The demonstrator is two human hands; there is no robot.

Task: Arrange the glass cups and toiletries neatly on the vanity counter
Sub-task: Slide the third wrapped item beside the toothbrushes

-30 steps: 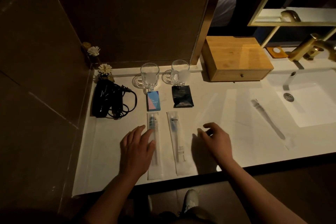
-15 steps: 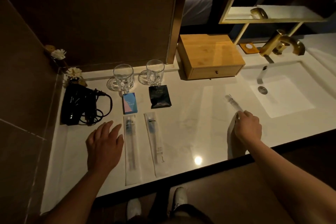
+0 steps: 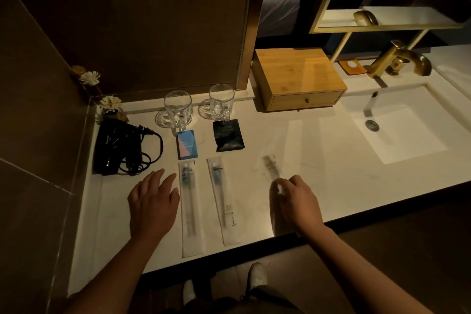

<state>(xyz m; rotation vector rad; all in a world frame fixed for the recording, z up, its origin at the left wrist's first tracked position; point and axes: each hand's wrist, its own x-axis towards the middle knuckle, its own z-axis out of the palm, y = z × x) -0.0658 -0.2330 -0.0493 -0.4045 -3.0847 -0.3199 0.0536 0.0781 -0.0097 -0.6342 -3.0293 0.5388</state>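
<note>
Two glass mugs (image 3: 178,109) (image 3: 221,101) stand on glass coasters at the back of the white counter (image 3: 318,160). In front of them lie a blue packet (image 3: 187,144) and a black sachet (image 3: 228,135). Two wrapped toothbrushes (image 3: 190,201) (image 3: 223,199) lie side by side toward the front edge. My left hand (image 3: 153,201) rests flat and open just left of them. My right hand (image 3: 298,201) pinches the near end of a third wrapped item (image 3: 271,167), blurred, to the right of the toothbrushes.
A black hair dryer (image 3: 114,148) with coiled cord lies at the left by dried flowers (image 3: 110,103). A wooden drawer box (image 3: 298,79) sits behind. The sink (image 3: 407,130) and gold faucet (image 3: 397,61) are at the right. A dark wall closes the left side.
My right hand reached right to the wrapped item near the sink, took hold of it and has brought it left toward the toothbrushes. My left hand shifted slightly left, off the left toothbrush.
</note>
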